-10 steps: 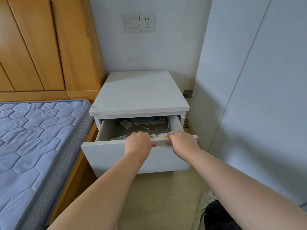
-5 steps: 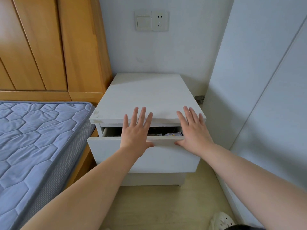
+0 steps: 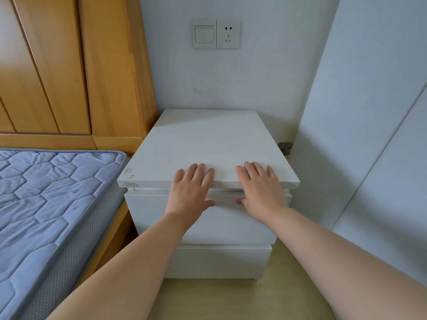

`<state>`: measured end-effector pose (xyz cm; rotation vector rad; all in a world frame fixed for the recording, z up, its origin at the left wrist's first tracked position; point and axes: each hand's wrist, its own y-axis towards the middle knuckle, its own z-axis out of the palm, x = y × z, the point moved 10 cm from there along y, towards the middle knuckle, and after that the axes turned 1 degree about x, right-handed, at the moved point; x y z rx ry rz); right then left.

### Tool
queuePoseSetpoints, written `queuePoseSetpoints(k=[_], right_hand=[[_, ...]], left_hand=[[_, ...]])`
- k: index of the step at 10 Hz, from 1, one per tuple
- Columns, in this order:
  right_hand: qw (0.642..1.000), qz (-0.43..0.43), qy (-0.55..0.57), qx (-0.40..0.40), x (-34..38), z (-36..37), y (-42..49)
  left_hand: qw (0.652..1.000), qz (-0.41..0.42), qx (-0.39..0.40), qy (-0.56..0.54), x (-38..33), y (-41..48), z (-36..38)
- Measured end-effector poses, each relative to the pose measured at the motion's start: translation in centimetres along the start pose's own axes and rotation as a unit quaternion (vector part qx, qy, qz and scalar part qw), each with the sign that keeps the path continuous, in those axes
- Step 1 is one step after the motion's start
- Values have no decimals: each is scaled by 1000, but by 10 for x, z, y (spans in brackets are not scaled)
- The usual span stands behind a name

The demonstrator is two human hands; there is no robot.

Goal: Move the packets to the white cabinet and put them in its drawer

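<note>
The white cabinet (image 3: 208, 144) stands against the wall between the bed and a white wardrobe. Its upper drawer (image 3: 147, 211) is pushed in flush, so the packets inside are hidden. My left hand (image 3: 191, 192) lies flat against the drawer front with straight fingers reaching over the cabinet's top edge. My right hand (image 3: 261, 190) presses flat the same way, a little to the right. Neither hand holds anything.
A bed with a blue quilted mattress (image 3: 46, 204) and a wooden headboard (image 3: 69, 65) sits close on the left. A white wardrobe panel (image 3: 369, 135) rises on the right. A switch and socket (image 3: 216, 34) are on the wall above. Pale floor lies below.
The drawer went from pulled out, with packets and cables showing, to fully pushed in. Both hands let go of its top edge and flattened against its front.
</note>
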<state>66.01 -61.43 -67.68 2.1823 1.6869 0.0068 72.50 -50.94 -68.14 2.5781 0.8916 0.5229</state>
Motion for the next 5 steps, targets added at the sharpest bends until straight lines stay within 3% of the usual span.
queuePoseSetpoints(k=[1, 3, 4, 5], right_hand=[[1000, 1, 3, -11, 1, -1, 1], [998, 24, 35, 56, 0, -5, -2], [996, 22, 62, 58, 6, -28, -11], [998, 15, 66, -2, 7, -79, -19]], left_hand=[[1000, -7, -11, -7, 1, 0, 0], [995, -35, 94, 11, -4, -6, -4], [994, -55, 95, 3, -3, -16, -25], [996, -69, 64, 10, -1, -22, -59]])
